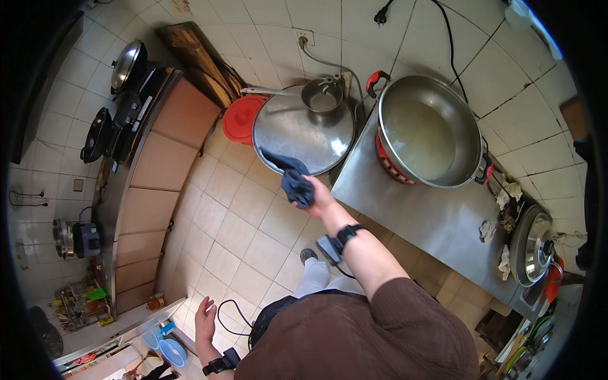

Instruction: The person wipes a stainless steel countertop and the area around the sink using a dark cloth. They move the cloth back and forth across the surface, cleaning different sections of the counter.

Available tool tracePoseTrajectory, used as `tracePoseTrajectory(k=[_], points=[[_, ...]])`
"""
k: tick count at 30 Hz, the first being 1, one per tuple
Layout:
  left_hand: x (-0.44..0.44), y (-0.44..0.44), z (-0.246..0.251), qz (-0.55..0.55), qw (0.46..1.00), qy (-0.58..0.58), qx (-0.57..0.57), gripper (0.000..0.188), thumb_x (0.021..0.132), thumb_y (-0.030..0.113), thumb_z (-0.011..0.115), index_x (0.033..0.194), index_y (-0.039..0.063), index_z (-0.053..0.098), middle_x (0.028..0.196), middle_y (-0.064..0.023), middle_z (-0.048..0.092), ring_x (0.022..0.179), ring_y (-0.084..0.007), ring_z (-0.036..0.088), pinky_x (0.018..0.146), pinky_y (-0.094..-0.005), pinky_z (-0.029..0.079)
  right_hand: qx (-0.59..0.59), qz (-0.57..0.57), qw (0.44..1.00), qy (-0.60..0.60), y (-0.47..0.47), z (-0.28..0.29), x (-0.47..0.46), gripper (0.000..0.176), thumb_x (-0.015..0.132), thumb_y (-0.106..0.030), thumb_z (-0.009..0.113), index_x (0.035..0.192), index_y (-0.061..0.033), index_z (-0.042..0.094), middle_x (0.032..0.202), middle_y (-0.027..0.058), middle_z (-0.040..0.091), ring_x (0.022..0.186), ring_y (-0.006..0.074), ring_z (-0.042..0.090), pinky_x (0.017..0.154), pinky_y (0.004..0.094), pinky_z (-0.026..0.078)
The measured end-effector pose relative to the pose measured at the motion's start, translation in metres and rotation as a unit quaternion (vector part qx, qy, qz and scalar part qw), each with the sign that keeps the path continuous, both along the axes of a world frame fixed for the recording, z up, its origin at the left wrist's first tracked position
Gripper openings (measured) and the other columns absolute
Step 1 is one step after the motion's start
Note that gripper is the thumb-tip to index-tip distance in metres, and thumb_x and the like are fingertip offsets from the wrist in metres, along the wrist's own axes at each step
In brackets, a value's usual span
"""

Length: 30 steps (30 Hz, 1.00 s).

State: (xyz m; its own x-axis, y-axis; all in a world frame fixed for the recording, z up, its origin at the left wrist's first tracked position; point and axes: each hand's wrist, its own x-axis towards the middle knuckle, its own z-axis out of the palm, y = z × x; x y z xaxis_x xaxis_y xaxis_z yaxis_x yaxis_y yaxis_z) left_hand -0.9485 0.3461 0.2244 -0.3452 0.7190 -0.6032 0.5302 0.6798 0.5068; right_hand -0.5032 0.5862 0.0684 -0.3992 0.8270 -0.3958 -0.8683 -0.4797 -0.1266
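Observation:
My right hand [319,195] is shut on a crumpled dark blue-grey cloth [298,186]. One end of the cloth trails over the near edge of a large round metal lid [297,130]. On that lid sits a small saucepan [323,96], its long handle pointing left. My left hand [205,319] hangs low beside my body, above the tiled floor, holding nothing. Its fingers are slightly bent and apart. To the right of the lid, a wide two-handled steel pan [430,133] with cloudy liquid in it stands on a red-rimmed burner [392,164].
The burner is on a steel table [418,223] with crumpled tissues [487,231] and a lidded pan [534,247]. A red plastic lid [243,118] lies left of the metal lid. Along the left runs a counter [156,161] with a gas stove [130,121]. Blue basins [172,352] stand lower left.

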Motion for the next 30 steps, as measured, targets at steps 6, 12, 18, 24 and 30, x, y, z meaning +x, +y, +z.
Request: tracePoseTrajectory(k=[6,12,18,24,30], points=[[0.01,0.047,-0.014,-0.06,0.996,-0.032,0.052,0.055,0.097,0.022,0.064,0.146,0.006,0.047,0.135,-0.0152,0.06,0.115,-0.0228,0.061,0.098,-0.0355,0.05,-0.011,0.037,0.901,-0.432,-0.09,0.043,0.125,0.047,0.091,-0.034,0.065,0.131,-0.0112,0.057,0.11,0.007,0.067,0.092,0.0211,0.065,0.074,0.0373,0.055],[0.036,0.08,-0.015,-0.098,0.994,-0.038,0.037,0.057,0.096,0.023,0.065,0.146,0.004,0.047,0.135,-0.0175,0.06,0.119,-0.0268,0.062,0.099,-0.0369,0.05,-0.023,0.206,0.445,-0.871,-0.14,0.056,0.243,0.073,0.089,-0.04,0.067,0.147,-0.0022,0.044,0.143,0.033,0.046,0.125,0.0444,0.054,0.102,0.0456,0.047],[0.026,0.08,0.006,-0.153,0.987,-0.033,0.017,0.053,0.094,0.027,0.067,0.14,0.004,0.054,0.133,-0.0153,0.063,0.122,-0.0281,0.061,0.102,-0.0397,0.049,0.152,0.116,0.382,-0.904,-0.173,0.039,0.224,0.016,0.089,-0.015,0.062,0.095,-0.0049,0.072,0.117,0.0219,0.063,0.102,0.0433,0.06,0.088,0.0498,0.05],[-0.024,0.032,0.018,-0.263,0.95,-0.047,-0.16,0.049,0.092,0.028,0.069,0.136,0.008,0.06,0.131,-0.0136,0.065,0.123,-0.0264,0.06,0.104,-0.0386,0.048,0.156,0.59,0.485,-0.627,-0.303,0.051,0.208,0.026,0.087,-0.026,0.057,0.086,-0.0053,0.073,0.085,0.0179,0.072,0.078,0.0348,0.068,0.074,0.0452,0.054],[0.009,-0.069,-0.056,-0.35,0.865,-0.211,-0.292,0.056,0.091,0.019,0.064,0.143,0.004,0.05,0.131,-0.0125,0.065,0.119,-0.0246,0.061,0.102,-0.0368,0.047,-0.041,0.638,0.592,-0.491,-0.398,0.061,0.2,0.028,0.084,-0.021,0.064,0.101,-0.0022,0.075,0.093,0.013,0.075,0.083,0.0264,0.07,0.075,0.0396,0.055]])
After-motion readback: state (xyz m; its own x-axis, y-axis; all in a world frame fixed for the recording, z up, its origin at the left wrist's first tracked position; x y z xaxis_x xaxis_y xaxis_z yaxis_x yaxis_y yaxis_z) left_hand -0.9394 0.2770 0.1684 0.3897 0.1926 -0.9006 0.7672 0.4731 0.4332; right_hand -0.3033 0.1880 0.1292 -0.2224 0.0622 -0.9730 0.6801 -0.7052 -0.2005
